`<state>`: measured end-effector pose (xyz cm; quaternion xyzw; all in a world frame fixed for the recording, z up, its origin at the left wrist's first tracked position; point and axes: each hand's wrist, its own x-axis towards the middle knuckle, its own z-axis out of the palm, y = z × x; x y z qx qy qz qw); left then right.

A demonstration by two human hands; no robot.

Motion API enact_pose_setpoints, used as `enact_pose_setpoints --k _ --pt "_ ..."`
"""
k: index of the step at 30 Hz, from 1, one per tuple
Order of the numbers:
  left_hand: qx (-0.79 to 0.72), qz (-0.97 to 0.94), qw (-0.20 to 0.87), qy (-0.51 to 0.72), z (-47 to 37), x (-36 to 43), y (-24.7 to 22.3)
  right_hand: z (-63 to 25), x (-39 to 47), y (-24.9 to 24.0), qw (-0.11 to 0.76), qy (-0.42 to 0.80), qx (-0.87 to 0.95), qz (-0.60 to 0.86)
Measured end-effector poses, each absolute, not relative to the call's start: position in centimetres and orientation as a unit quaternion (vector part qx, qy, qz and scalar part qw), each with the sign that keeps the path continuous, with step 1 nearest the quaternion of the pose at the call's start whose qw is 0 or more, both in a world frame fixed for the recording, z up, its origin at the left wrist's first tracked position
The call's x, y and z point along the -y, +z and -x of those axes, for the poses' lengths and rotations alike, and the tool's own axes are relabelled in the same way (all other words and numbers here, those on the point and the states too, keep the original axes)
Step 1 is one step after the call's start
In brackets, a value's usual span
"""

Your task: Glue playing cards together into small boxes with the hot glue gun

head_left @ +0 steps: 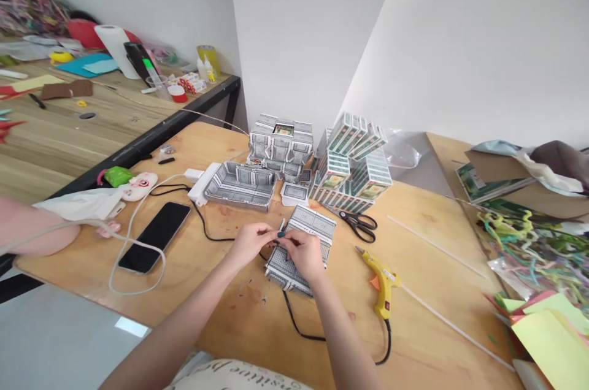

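A flat panel of grey-patterned playing cards (301, 276) lies on the table under my hands. My left hand (251, 244) reaches in over the panel's left edge, thumb and fingers pinched together. My right hand (304, 253) is over the panel's middle, its fingertips also pinched and meeting the left ones. Something small and dark shows between the fingertips, too small to name. Just behind the panel is a short stack of cards (294, 193). An open tray made of cards (239, 189) and a larger card structure (281, 141) stand farther back.
Boxes of playing cards (338, 172) are piled at the back right. Black scissors (360, 226) and a yellow glue gun (381, 286) with a black cord lie right of the panel. A phone (155, 237), white cable and power strip (204, 184) are on the left.
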<state>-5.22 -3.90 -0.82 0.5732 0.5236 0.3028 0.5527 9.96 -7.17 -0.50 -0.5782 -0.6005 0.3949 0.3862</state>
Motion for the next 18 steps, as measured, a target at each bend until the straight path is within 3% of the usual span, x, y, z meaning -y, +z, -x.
enact_pose_setpoints --k 10,15,18 --pt "-0.5 -0.641 0.542 0.214 5.7 2.8 1.9 -10.1 7.4 -0.5 0.37 0.345 0.637 0.582" --pt "-0.44 -0.665 0.59 0.126 6.5 0.7 3.5 -10.0 7.3 -0.5 0.389 0.337 0.634 0.577" --pt "-0.479 -0.695 0.493 0.211 6.8 -2.5 5.5 -10.0 7.2 -0.5 0.385 0.34 0.636 0.576"
